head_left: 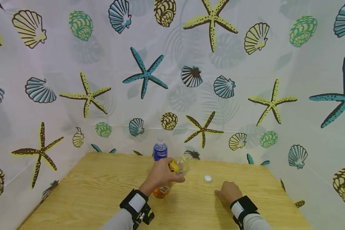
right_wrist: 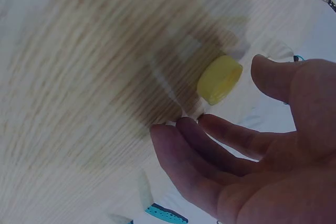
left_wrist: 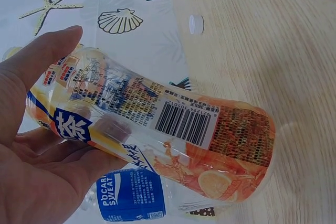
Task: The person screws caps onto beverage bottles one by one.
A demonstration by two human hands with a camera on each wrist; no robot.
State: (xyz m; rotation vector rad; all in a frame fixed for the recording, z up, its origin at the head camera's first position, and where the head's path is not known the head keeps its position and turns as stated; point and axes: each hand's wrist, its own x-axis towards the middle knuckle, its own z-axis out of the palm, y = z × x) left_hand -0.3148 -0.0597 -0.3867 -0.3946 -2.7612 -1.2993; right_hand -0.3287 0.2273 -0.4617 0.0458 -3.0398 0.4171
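Observation:
My left hand [head_left: 162,172] grips a clear plastic tea bottle [left_wrist: 178,119] with an orange and yellow label. Thumb and fingers wrap its upper part, and the bottle leans with its open, uncapped neck to the upper right in the head view. Low over the table on the right is my right hand [head_left: 230,191], fingers bent loosely. Between its thumb and fingertips a yellow bottle cap [right_wrist: 220,80] sits on the wood, with a gap showing between thumb and cap. In the head view the right hand mostly hides that cap.
Behind the left hand stands a blue-labelled Pocari Sweat bottle [head_left: 160,150], its top uncapped. A white bottle cap [head_left: 208,179] lies on the wooden table [head_left: 112,179] between the hands. A shell-patterned cloth [head_left: 172,105] hangs around the table's back and sides.

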